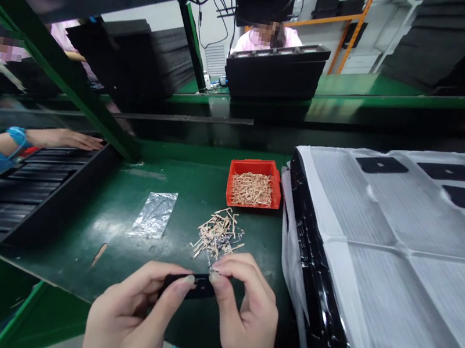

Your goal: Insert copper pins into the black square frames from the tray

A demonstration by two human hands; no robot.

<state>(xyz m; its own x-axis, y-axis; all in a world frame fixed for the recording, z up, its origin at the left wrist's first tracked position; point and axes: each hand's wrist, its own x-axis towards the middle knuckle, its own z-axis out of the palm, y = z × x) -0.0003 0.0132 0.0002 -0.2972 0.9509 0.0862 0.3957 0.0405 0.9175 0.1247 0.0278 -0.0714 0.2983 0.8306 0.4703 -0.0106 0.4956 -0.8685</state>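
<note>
A flat black rectangular piece (pixel 198 293) with a small slot is pinched between the thumb and fingers of my left hand (pixel 141 306). At its right end, my right hand (pixel 243 311) is closed, thumb against forefinger, on a tiny part that I cannot make out. Just beyond the fingertips lies a loose pile of small tan strips (pixel 216 233), with some darker bits among them. Behind it stands a red bin (pixel 230 198) filled with similar strips.
To the right, a white-covered tray (pixel 384 221) holds several flat black pieces. A clear plastic bag (pixel 154 214) lies on the green table (pixel 119 191). At left, a co-worker's hand (pixel 64 138) rests over a black box (pixel 31 218); another person sits behind a black case (pixel 275 72).
</note>
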